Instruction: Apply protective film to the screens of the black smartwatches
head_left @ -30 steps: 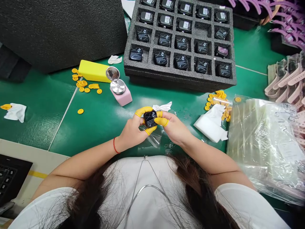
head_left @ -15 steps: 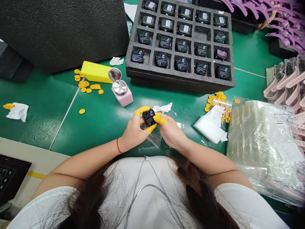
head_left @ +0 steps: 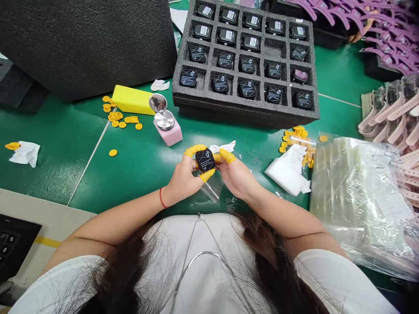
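We see the watch (head_left: 205, 160) at the centre of the frame, printed face up and nearly square (no long axis to speak of). Our left hand (head_left: 183, 178) pinches it, finger and thumb parted by its breadth. Our right hand (head_left: 238, 178) is just beside its right edge, thumb raised off the face; whether the fingers grip, we cannot tell.

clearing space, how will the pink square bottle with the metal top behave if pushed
The bottle probably won't roll, given its flat sides; it may slide on the glossy green tabletop, and its open round metal lid could swing.
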A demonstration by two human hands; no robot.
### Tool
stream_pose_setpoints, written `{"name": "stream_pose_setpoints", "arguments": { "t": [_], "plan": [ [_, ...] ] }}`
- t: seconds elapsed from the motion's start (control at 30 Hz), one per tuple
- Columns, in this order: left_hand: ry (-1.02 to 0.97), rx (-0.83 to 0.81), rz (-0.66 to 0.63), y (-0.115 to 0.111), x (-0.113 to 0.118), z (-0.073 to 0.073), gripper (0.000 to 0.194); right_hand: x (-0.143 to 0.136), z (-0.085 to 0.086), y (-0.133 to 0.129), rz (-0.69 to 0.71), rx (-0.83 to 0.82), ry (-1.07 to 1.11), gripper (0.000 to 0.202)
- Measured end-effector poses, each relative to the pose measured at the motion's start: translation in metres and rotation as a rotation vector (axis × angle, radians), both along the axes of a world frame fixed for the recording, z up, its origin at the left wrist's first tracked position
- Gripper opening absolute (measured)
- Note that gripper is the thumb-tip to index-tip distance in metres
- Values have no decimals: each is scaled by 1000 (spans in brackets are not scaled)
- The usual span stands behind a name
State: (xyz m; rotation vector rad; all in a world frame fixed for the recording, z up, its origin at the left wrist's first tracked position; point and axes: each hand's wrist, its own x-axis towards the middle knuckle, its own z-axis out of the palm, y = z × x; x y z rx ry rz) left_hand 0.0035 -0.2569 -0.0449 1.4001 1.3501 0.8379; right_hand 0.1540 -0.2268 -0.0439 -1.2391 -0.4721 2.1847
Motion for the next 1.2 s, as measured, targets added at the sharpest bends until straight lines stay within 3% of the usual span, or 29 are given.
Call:
{"name": "stream_pose_setpoints", "arguments": {
  "t": [0.1, 0.27, 0.43, 0.73, 0.97, 1.2],
  "plan": [
    [-56, -119, -6, 4, -1, 4, 55, 11, 3, 4, 110, 73, -80, 33],
    [-101, -110, -52, 6, -3, 3, 55, 20, 5, 8, 217, 60, -64, 22],
    [-153, -187, -65, 7, -5, -1, 58, 21, -1, 9, 208, 99, -32, 15],
    [-241, -330, -71, 17, -8, 0, 65, 20, -1, 8, 200, 155, -56, 19],
    [-476, -463, -140, 27, -13, -1, 62, 23, 3, 12, 281, 194, -9, 23],
    [-404, -448, -165, 28, -16, 0, 64, 28, 0, 17, 245, 185, -61, 21]
  ]
}}
